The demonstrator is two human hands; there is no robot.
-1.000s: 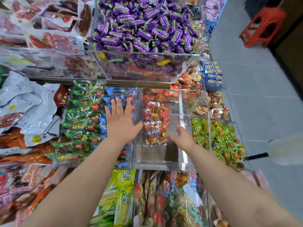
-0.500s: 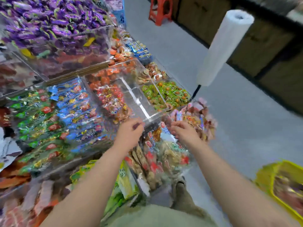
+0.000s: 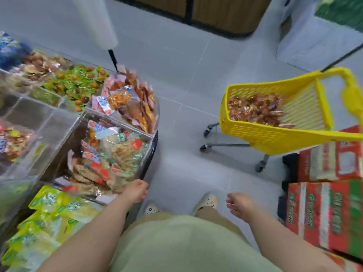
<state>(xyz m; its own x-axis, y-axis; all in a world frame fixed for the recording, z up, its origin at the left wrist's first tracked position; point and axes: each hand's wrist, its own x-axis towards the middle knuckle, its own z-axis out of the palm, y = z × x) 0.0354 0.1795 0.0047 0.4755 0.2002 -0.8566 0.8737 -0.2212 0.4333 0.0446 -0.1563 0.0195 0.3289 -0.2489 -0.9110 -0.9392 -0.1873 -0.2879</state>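
My left hand (image 3: pixel 136 191) hangs beside the front corner of a clear acrylic bin (image 3: pixel 117 154) full of red-and-white snack packs, its fingers loosely curled and holding nothing. My right hand (image 3: pixel 240 207) hovers over the grey floor with relaxed fingers and is empty too. To the right stands a yellow plastic shopping cart (image 3: pixel 275 134) holding several brown and red wrapped snacks (image 3: pixel 257 110). A nearly empty clear bin (image 3: pixel 39 122) sits at the left with a few red packs in it.
More bins hold green packs (image 3: pixel 78 83), pink and orange packs (image 3: pixel 133 99) and yellow-green bags (image 3: pixel 49 216). A roll of plastic bags (image 3: pixel 94 22) stands on a black post. Red and green cartons (image 3: pixel 324 213) are stacked at the right. Grey tiled floor lies between display and cart.
The view has swung right from the snack display toward the cart. Both hands have left the clear bin and dropped, the right one moving out over the floor.
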